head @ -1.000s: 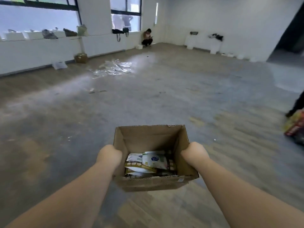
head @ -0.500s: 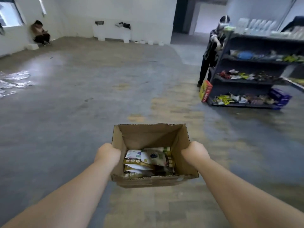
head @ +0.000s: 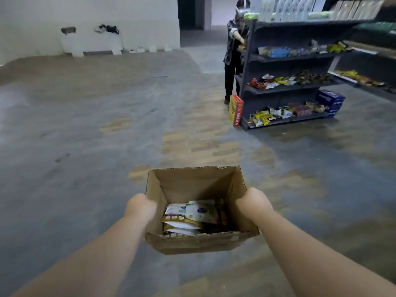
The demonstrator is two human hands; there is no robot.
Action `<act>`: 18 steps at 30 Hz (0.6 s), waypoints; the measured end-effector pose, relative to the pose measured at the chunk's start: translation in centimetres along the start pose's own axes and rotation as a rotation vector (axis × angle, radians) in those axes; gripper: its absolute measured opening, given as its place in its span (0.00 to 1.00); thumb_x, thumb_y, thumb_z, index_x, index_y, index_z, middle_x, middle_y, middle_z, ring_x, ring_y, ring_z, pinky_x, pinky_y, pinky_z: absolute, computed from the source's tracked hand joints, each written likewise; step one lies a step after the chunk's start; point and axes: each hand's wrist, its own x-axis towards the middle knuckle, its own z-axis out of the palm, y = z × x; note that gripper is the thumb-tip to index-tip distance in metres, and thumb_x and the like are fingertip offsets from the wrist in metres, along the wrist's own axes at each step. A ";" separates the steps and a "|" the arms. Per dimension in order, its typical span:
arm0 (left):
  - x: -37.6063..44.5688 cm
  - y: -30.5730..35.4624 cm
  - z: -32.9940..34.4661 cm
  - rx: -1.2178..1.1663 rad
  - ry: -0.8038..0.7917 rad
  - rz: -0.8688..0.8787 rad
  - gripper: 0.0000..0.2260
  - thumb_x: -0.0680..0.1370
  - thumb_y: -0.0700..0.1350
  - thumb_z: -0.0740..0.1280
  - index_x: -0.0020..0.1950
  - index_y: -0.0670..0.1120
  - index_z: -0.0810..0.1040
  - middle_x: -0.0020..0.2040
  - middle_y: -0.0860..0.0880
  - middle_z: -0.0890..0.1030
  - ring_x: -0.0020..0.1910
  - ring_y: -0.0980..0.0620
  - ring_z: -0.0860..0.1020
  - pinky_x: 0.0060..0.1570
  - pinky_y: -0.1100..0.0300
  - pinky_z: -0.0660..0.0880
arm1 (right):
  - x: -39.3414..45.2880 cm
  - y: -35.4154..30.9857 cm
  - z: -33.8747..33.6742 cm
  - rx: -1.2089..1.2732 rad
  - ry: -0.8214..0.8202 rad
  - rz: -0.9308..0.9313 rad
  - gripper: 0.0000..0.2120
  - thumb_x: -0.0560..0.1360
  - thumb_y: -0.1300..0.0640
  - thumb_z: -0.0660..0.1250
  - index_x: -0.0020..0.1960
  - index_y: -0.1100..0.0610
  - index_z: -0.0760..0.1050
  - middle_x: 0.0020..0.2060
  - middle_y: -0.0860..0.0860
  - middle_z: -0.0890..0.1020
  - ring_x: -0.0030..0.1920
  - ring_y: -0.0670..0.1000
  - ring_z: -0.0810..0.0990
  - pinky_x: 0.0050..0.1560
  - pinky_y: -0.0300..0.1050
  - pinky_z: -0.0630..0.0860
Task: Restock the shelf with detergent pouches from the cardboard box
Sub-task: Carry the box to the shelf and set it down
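Two bare hands hold an open brown cardboard box (head: 200, 211) up above the floor, one on each side wall. The left hand (head: 140, 207) is closed over the box's left rim, and the right hand (head: 252, 200) is closed over its right rim; the fingers of both go out of sight on the box walls. Both forearms reach out toward the box from the bottom corners of the view.

Inside the box, at its bottom, lies a loose pile of white and gold-brown detergent pouches (head: 190, 217), stacked flat and overlapping. The printing on them is too small to read. The box's top flaps are gone or folded away, leaving a rough torn rim.

Beyond the box, up and to its right, stands a dark grey metal shelf unit (head: 287, 88) with several tiers. Its top tier carries a row of pale bottles, and the lower tiers hold mixed coloured packets. A red and yellow carton (head: 235, 110) leans against the unit's near-left foot, and a blue box (head: 330, 99) sits at its right end on the lowest tier. Another person in dark clothes (head: 234, 50) stands at the left end of the unit, one arm reaching toward it.

Beneath the box spreads a worn grey floor (head: 85, 146) with patches of bare wood showing. Far beyond the box runs a white wall (head: 128, 18).
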 end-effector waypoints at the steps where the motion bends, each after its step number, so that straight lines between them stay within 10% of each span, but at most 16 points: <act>1: 1.2 1.9 0.9 0.031 -0.005 0.013 0.04 0.75 0.39 0.65 0.41 0.41 0.76 0.39 0.42 0.78 0.36 0.44 0.76 0.31 0.59 0.68 | 1.7 0.2 -0.8 0.008 0.003 0.012 0.04 0.71 0.57 0.62 0.43 0.56 0.74 0.43 0.55 0.81 0.44 0.59 0.81 0.42 0.47 0.78; 18: 25.7 38.1 21.1 0.162 -0.358 0.374 0.04 0.75 0.38 0.63 0.45 0.40 0.77 0.45 0.41 0.80 0.45 0.40 0.78 0.40 0.57 0.71 | 31.5 4.7 -13.6 0.140 0.260 0.465 0.03 0.72 0.60 0.62 0.39 0.56 0.73 0.37 0.53 0.79 0.39 0.55 0.79 0.35 0.43 0.73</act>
